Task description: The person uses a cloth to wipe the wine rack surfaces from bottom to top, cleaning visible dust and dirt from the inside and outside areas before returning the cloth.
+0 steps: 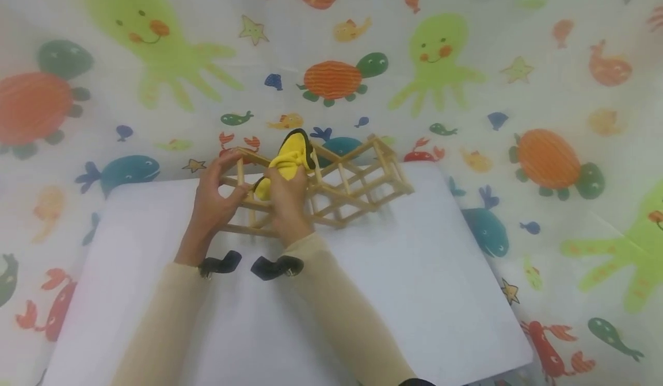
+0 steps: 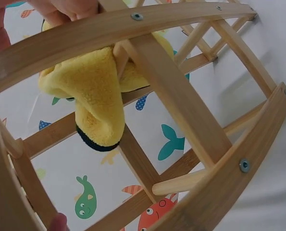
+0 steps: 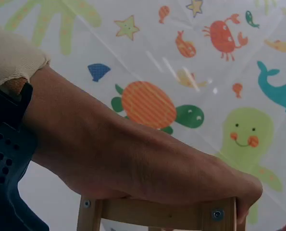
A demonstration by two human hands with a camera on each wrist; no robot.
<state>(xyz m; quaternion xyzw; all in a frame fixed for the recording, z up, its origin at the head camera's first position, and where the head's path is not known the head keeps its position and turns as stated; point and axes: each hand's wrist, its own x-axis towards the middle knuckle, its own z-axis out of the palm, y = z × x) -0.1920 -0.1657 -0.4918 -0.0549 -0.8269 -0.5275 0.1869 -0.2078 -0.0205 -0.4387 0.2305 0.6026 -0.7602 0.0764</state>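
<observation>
A folding wooden lattice rack [image 1: 357,182] stands at the back of the white table, its slats joined by round dowels and metal rivets. The left hand [image 1: 213,195] grips the rack's left end, fingers over the top and thumb in front. In the right hand [image 1: 289,202] is a yellow cloth [image 1: 292,151] with a dark border, bunched against the rack's left half. Seen from the left wrist, the cloth [image 2: 97,98] hangs down between the slats [image 2: 176,101]. The right wrist view shows the right hand [image 3: 152,159] lying across a slat [image 3: 155,212], its fingers mostly hidden.
A white table [image 1: 362,294] lies under the forearms. Behind and around it hangs a pale sheet [image 1: 362,41] printed with sea animals, close behind the rack. Dark straps [image 1: 277,266] circle both wrists over beige sleeves.
</observation>
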